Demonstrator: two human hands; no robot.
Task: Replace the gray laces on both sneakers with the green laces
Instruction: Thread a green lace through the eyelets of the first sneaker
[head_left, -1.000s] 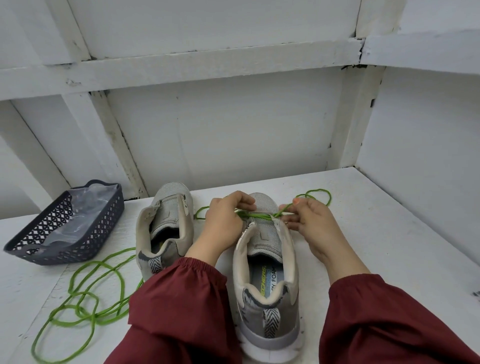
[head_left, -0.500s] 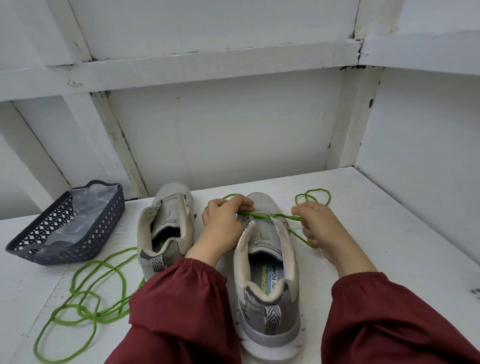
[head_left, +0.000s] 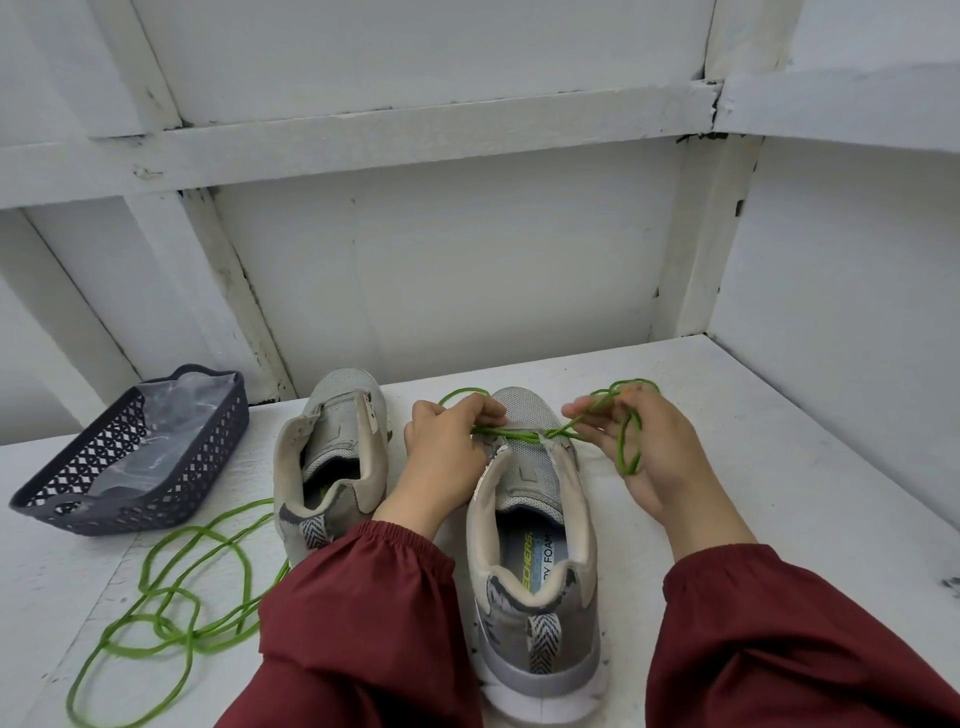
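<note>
Thin green cord lace (head_left: 519, 435), pinched by left hand (head_left: 441, 452) and right hand (head_left: 649, 457) across the grey mesh sneaker (head_left: 540, 470); its two-o'clock loops may snarl.

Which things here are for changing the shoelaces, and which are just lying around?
For the job: sneaker being laced, other sneaker, green lace held by left hand and right hand, loose green lace.
Just lying about: dark basket.

sneakers (head_left: 532, 519) of grey woven mesh with matt rubber soles; green laces (head_left: 171, 597) of matt cord; basket (head_left: 130, 467) of dark perforated plastic, lined with glossy film; bench (head_left: 779, 493) of rough white-painted wood.
</note>
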